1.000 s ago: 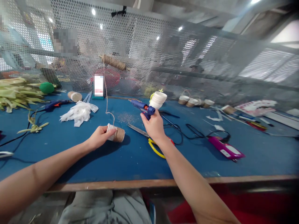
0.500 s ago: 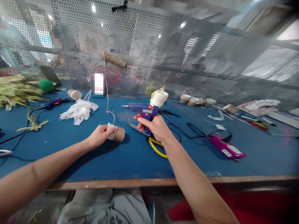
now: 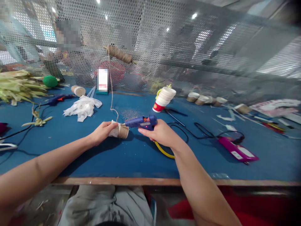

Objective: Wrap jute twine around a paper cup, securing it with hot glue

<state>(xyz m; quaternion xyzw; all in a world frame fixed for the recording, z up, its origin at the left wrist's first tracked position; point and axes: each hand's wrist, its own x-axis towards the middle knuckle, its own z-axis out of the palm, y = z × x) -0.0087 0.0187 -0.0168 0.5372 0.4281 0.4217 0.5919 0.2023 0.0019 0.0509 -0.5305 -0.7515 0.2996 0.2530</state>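
Note:
My left hand (image 3: 101,133) is closed around a small paper cup (image 3: 120,131) partly wrapped in brown twine, lying on its side on the blue table (image 3: 131,160). A strand of twine (image 3: 111,94) runs up from the cup to a twine spool (image 3: 119,54) hung on the mesh panel. My right hand (image 3: 160,133) grips a blue glue gun (image 3: 141,122), its nozzle pointing left and touching or nearly touching the cup. Yellow-handled scissors (image 3: 162,150) lie under my right wrist, mostly hidden.
A stack of white cups (image 3: 164,98) stands behind the gun. White plastic scraps (image 3: 82,108), a second glue gun (image 3: 58,99), green leaves (image 3: 17,86) and a green ball (image 3: 50,81) lie at left. Black cables (image 3: 202,130), a magenta tool (image 3: 237,152) and small baskets (image 3: 203,99) lie at right.
My right hand has brought the glue gun down and to the left, from raised near the cup stack to the cup in my left hand. The left hand has stayed in place.

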